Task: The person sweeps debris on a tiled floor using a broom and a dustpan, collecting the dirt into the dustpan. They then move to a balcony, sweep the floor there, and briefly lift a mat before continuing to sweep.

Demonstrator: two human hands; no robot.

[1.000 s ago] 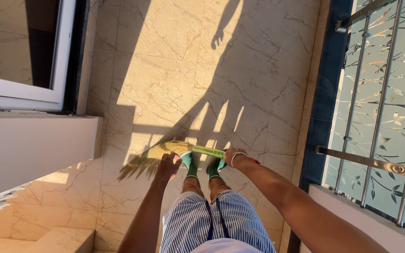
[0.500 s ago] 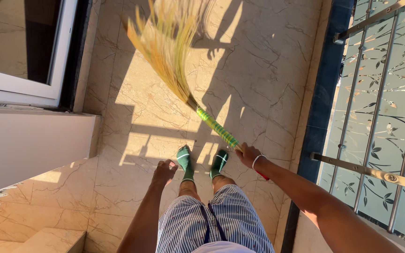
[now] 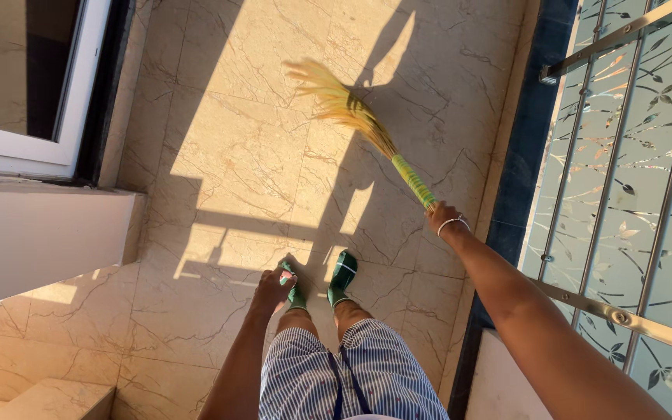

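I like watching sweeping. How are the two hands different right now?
The right hand grips the broom by its green handle; the left hand holds nothing. The right hand is stretched forward near the railing; the left hand hangs low by the green socks. The right wrist wears a white bangle; the left shows none. Both are bare.

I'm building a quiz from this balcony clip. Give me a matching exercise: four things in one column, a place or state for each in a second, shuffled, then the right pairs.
Things:
1. broom
2. left hand
3. socks
4. railing

Places or states:
A. green, on both feet on the marble floor
B. metal bars over leaf-patterned glass, along the right side
C. held by its green handle in the right hand, bristles stretched forward
D. empty, hanging low by the left knee

Pairs: 1-C, 2-D, 3-A, 4-B
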